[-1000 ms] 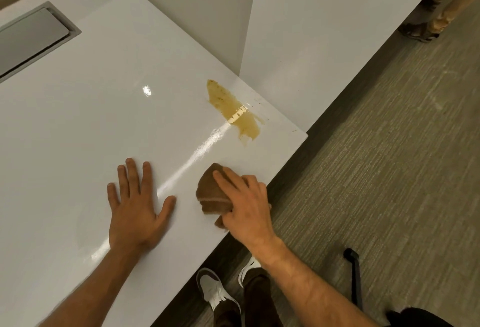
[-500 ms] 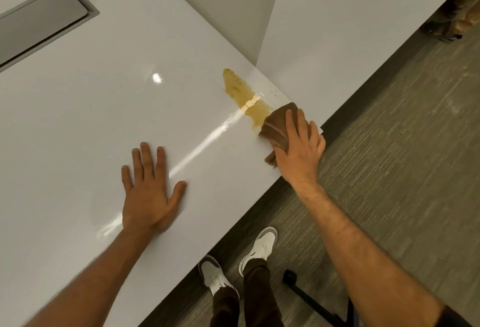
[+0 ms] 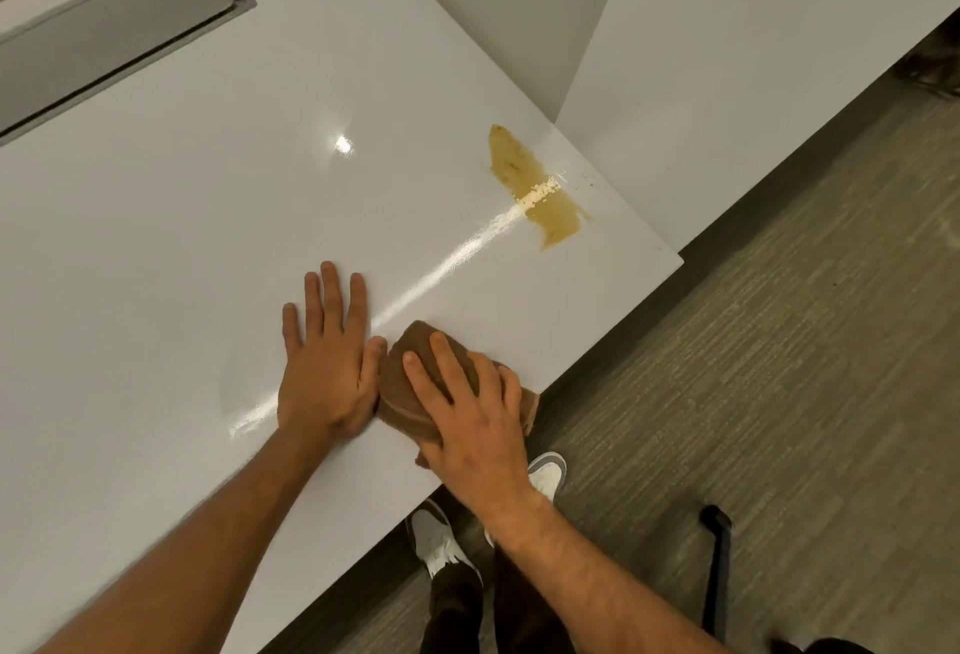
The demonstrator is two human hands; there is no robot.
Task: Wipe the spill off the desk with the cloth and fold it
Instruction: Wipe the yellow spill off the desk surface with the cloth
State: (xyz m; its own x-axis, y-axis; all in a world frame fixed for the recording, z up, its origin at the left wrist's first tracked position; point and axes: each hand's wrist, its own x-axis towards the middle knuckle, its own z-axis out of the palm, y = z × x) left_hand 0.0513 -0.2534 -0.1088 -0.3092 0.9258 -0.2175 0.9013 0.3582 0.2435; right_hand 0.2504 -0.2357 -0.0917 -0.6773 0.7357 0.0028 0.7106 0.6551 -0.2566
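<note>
A yellow-brown spill [image 3: 535, 188] lies on the glossy white desk [image 3: 208, 237], near its far right corner. A bunched brown cloth [image 3: 402, 383] rests on the desk by the near edge, well short of the spill. My right hand [image 3: 467, 409] presses down on top of the cloth, fingers spread over it. My left hand [image 3: 324, 367] lies flat on the desk just left of the cloth, its thumb touching the cloth's edge.
A grey cable hatch [image 3: 109, 34] is set into the desk at the far left. A second white desk [image 3: 753, 29] adjoins behind the spill. Beyond the desk edge are carpet, my shoes [image 3: 436, 544] and a black chair part [image 3: 719, 570].
My right hand has drawn the cloth back from the spill's near end toward me, beside my left hand. The spill looks much the same. My left hand has stayed flat.
</note>
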